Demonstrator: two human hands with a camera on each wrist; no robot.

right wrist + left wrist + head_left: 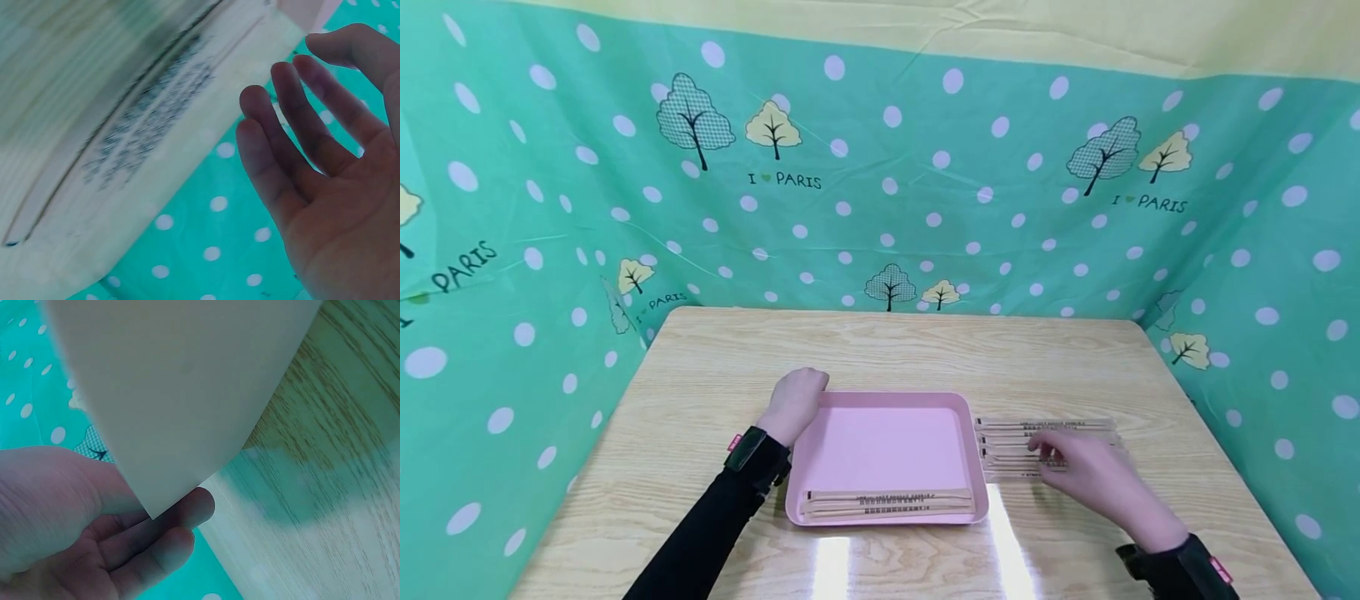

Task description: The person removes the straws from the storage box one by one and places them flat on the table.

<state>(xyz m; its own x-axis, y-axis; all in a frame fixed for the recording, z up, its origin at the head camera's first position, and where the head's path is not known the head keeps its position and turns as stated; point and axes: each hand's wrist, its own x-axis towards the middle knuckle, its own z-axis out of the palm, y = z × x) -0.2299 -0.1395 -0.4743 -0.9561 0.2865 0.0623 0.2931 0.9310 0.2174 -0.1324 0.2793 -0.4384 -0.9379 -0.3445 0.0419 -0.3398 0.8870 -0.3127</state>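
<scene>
A pink rectangular tray [883,446] lies on the table, and my left hand [793,406] grips its far left corner. In the left wrist view, the fingers [159,556] curl at the tray's corner, with the thumb partly hidden behind the wall. Along the near side inside the tray lie a few wrapped chopsticks [887,503], printed with dark lettering. More wrapped chopsticks [1011,454] lie side by side to the right of the tray. My right hand [1090,472] is over these, fingers loosely bent and spread, nothing held between them in the right wrist view.
The wood-grain table [895,346] ends at a green polka-dot cloth [917,208] hung at the back and both sides. Bright light reflections [1009,542] fall on the tabletop near its front.
</scene>
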